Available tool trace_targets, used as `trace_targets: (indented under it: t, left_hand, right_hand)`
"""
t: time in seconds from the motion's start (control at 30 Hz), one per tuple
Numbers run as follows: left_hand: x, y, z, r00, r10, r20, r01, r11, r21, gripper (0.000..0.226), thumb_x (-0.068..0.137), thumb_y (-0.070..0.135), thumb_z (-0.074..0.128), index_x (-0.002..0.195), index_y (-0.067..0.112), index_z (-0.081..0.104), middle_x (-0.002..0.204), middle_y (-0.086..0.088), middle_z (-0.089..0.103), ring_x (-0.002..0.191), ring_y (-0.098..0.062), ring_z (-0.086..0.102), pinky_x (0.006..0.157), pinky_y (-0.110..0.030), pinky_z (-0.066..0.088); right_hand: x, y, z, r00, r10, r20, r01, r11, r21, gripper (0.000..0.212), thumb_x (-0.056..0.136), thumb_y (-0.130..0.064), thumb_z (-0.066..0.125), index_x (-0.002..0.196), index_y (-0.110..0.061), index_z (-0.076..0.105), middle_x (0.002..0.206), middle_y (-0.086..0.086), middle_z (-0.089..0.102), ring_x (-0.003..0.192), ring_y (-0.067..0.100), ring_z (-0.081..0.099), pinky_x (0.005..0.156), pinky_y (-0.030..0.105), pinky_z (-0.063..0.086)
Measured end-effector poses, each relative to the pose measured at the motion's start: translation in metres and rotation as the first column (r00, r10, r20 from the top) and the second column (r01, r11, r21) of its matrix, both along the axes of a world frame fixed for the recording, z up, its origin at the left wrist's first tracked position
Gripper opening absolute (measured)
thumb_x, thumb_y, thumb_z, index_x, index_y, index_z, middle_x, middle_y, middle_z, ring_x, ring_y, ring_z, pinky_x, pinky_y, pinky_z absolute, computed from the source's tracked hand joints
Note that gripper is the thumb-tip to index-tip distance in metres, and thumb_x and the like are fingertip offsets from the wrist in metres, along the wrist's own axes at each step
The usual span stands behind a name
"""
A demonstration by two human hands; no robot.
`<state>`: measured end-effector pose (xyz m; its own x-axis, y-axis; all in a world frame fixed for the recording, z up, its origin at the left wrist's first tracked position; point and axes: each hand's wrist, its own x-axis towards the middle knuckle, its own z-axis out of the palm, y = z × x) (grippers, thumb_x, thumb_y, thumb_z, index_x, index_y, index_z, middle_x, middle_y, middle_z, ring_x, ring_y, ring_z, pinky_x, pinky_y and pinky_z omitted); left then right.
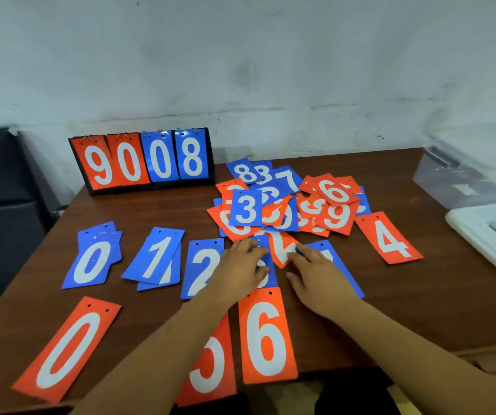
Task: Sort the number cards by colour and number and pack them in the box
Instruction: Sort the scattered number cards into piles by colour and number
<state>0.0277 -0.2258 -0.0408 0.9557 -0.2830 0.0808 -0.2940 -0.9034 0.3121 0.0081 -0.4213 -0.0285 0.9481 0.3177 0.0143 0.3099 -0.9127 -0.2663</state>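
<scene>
Nothing is judged to be packed yet. The clear box (450,178) stands at the right edge of the frame, with its lid (480,232) below it. The blue 0 pile (91,259), blue 1 pile (157,259) and blue 2 card (199,265) lie in a row at centre left. The orange 0 (67,348), 5 (211,363) and 6 (266,336) are laid beneath. The unsorted heap (285,202) lies at upper centre of the table (420,295).

The left hand (242,265) is laid on a blue card (271,275) just right of the 2. Its grip is narrow, and whether the card is pinched or only pressed cannot be told. The right hand (315,274) has a wide grip, spread flat on another blue card (348,277), with fingertips (293,256) touching an orange card (281,248).

Seating the next blue card in the row is judged to be the step. It is best slid flat and squared parallel to the 2, with its digit kept readable. The orange card should be lifted, not dragged, so the heap is not scattered.
</scene>
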Motion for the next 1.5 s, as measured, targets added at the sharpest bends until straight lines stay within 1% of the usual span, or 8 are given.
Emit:
trace_targets:
  t: [0.37, 0.6, 0.87, 1.07, 1.17, 1.27, 1.43, 1.5]
  left_hand:
    - [-0.004, 0.002, 0.002, 1.0, 0.003, 0.009, -0.003, 1.0, -0.027, 0.044, 0.1, 0.036, 0.049, 0.143, 0.026, 0.048, 0.147, 0.004, 0.041, 0.136, -0.013, 0.036, 0.109, -0.032, 0.034]
    - [-0.011, 0.022, 0.003, 0.998, 0.04, 0.056, -0.042, 0.999, 0.03, 0.04, 0.099, 0.038, 0.051, 0.138, 0.027, 0.052, 0.133, 0.005, 0.048, 0.127, -0.013, 0.042, 0.11, -0.035, 0.029]
    - [-0.01, 0.028, -0.003, 0.998, 0.023, 0.066, -0.027, 0.998, 0.058, 0.041, 0.1, 0.042, 0.047, 0.138, 0.028, 0.051, 0.132, 0.007, 0.047, 0.126, -0.01, 0.043, 0.112, -0.036, 0.024]
    - [0.002, 0.02, 0.005, 0.971, 0.061, 0.23, -0.051, 0.998, -0.048, 0.033, 0.101, 0.042, 0.044, 0.114, 0.023, 0.068, 0.119, 0.006, 0.058, 0.116, -0.013, 0.051, 0.102, -0.035, 0.029]
    - [0.005, -0.005, 0.038, 0.967, 0.169, -0.189, -0.251, 0.733, -0.632, 0.042, 0.096, 0.054, 0.05, 0.112, 0.021, 0.069, 0.109, 0.008, 0.068, 0.102, -0.008, 0.062, 0.09, -0.029, 0.047]
    - [0.015, -0.01, 0.05, 0.882, 0.101, -0.461, -0.466, 0.334, -0.819, 0.037, 0.093, 0.037, 0.065, 0.124, 0.018, 0.062, 0.116, -0.002, 0.071, 0.101, -0.019, 0.071, 0.088, -0.041, 0.059]
    - [0.014, 0.046, 0.039, 0.787, 0.383, -0.483, -0.583, 0.206, -0.786, 0.038, 0.092, 0.025, 0.068, 0.126, 0.021, 0.053, 0.118, -0.001, 0.067, 0.101, -0.022, 0.069, 0.085, -0.044, 0.059]
    - [0.008, 0.073, 0.035, 0.757, 0.463, -0.461, -0.599, 0.211, -0.772, 0.036, 0.092, 0.025, 0.068, 0.124, 0.021, 0.052, 0.117, -0.002, 0.066, 0.099, -0.021, 0.068, 0.074, -0.036, 0.059]
  right_hand:
    - [0.013, -0.005, 0.015, 0.99, -0.127, 0.066, 0.127, 0.992, 0.01, 0.043, 0.096, -0.042, 0.049, 0.133, -0.019, 0.051, 0.138, 0.001, 0.046, 0.13, 0.017, 0.038, 0.107, 0.031, 0.037]
    - [0.073, 0.043, 0.016, 0.919, -0.332, -0.211, 0.314, 0.942, -0.116, 0.074, 0.081, -0.053, 0.068, 0.137, -0.013, 0.041, 0.143, 0.016, 0.042, 0.133, 0.033, 0.04, 0.105, 0.043, 0.039]
    - [0.078, 0.017, 0.046, 0.869, -0.345, -0.356, 0.423, 0.89, 0.169, 0.037, 0.094, -0.018, 0.058, 0.128, -0.006, 0.053, 0.123, 0.012, 0.058, 0.108, 0.025, 0.058, 0.083, 0.032, 0.049]
    - [0.052, -0.032, 0.111, 0.876, -0.261, -0.406, 0.45, 0.749, 0.487, 0.025, 0.092, -0.021, 0.064, 0.117, -0.017, 0.058, 0.106, -0.001, 0.051, 0.092, 0.016, 0.054, 0.076, 0.028, 0.045]
    - [0.044, -0.009, 0.109, 0.853, -0.18, -0.489, 0.495, 0.572, 0.654, 0.013, 0.089, -0.021, 0.068, 0.099, -0.016, 0.061, 0.095, -0.001, 0.063, 0.086, 0.013, 0.061, 0.078, 0.032, 0.055]
    - [0.045, 0.028, 0.087, 0.841, -0.116, -0.529, 0.487, 0.59, 0.644, 0.008, 0.092, -0.023, 0.065, 0.092, -0.016, 0.061, 0.094, 0.0, 0.066, 0.079, 0.011, 0.062, 0.07, 0.029, 0.056]
    - [0.089, 0.069, 0.052, 0.929, -0.203, -0.31, 0.333, 0.824, 0.459, 0.028, 0.094, -0.03, 0.054, 0.085, -0.003, 0.058, 0.078, 0.011, 0.056, 0.069, 0.019, 0.053, 0.064, 0.032, 0.044]
    - [0.113, 0.085, 0.042, 0.955, -0.226, -0.192, 0.277, 0.909, 0.311, 0.036, 0.092, -0.033, 0.055, 0.103, 0.001, 0.058, 0.098, 0.017, 0.061, 0.087, 0.024, 0.057, 0.076, 0.036, 0.047]
